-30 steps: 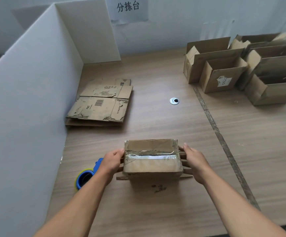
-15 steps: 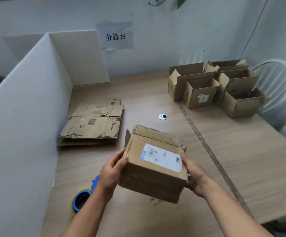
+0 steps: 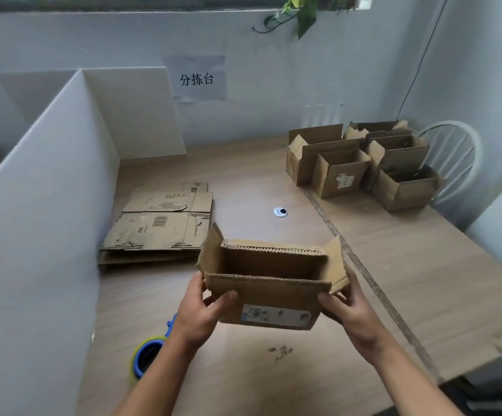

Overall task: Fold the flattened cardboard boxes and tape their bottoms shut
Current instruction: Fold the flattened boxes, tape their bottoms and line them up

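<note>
I hold a small cardboard box (image 3: 270, 291) in the air above the table, its open top facing up and a white label on its near side. My left hand (image 3: 203, 310) grips its left end, thumb on the near wall. My right hand (image 3: 347, 307) grips its right end under a raised flap. A stack of flattened cardboard boxes (image 3: 161, 226) lies on the table to the left. A blue tape dispenser (image 3: 147, 355) with a roll rests on the table under my left forearm, partly hidden.
Several folded open boxes (image 3: 361, 163) stand at the far right of the wooden table (image 3: 409, 280). White partition boards (image 3: 42, 211) wall off the left side. A round metal grommet (image 3: 280, 211) sits mid-table. A white chair (image 3: 454, 154) stands behind the boxes.
The box was lifted off the table and turned over from taped bottom up to open top up. The view tilted upward.
</note>
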Motion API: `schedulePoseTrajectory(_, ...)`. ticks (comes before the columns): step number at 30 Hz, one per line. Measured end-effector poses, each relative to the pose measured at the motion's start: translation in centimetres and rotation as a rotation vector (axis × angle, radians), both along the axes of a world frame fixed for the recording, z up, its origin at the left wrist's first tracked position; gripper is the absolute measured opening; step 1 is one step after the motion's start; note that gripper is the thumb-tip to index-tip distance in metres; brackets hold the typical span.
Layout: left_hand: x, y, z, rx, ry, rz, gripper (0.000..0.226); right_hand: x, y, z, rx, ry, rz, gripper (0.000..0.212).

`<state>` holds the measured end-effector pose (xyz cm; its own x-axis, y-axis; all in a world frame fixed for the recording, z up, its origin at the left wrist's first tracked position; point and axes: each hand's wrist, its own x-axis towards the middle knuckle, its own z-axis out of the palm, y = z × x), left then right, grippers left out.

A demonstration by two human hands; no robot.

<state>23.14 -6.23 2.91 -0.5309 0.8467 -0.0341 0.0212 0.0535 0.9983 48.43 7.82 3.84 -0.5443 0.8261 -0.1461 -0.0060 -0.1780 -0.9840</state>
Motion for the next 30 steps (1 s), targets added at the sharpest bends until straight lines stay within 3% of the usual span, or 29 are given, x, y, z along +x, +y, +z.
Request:
schedulePoseTrajectory(4, 0.6, -0.2, 0.5, 0.054, 0.093, -0.023, 0.082, 0.6, -0.9, 0.6, 0.074, -0.013, 0.067, 0.080)
schedulePoseTrajectory(9, 0.6, -0.7, -0.3, 0.091, 0.138, 0.005, 0.073, 0.6, 0.0, 1.3, 0.038, -0.022, -0.155, 0.050)
schedulePoseTrajectory(11, 0.7, -0.8, -0.5, 0.097, 0.150, -0.005, 0.074, 0.4, 0.6, 1.7, 0.002, 0.008, -0.174, 0.062)
schedulePoseTrajectory(14, 0.6, -1.1, -0.3, 0.110, 0.179, -0.045, 0.069, 0.1, 1.5, 2.1, 0.094, -0.223, -0.090, 0.071)
schedulePoseTrajectory(19, 0.2, -1.6, -0.3, 0.126, 0.174, -0.077, 0.062, -0.5, 2.6, 3.4, 0.252, -0.430, -0.174, 0.017)
schedulePoseTrajectory(24, 0.2, -2.8, -0.8, 0.142, 0.225, -0.074, 0.059, -1.3, 2.9, 4.1, 0.179, -0.522, -0.216, 0.043)
schedulePoseTrajectory(27, 0.4, -3.0, -0.9, 0.149, 0.284, -0.066, 0.057, -1.9, 2.2, 4.8, -0.033, -0.404, -0.214, 0.043)
schedulePoseTrajectory(30, 0.7, -2.5, -0.5, 0.133, 0.166, -0.016, 0.060, -2.1, 1.3, 5.3, -0.054, -0.182, -0.250, 0.043)
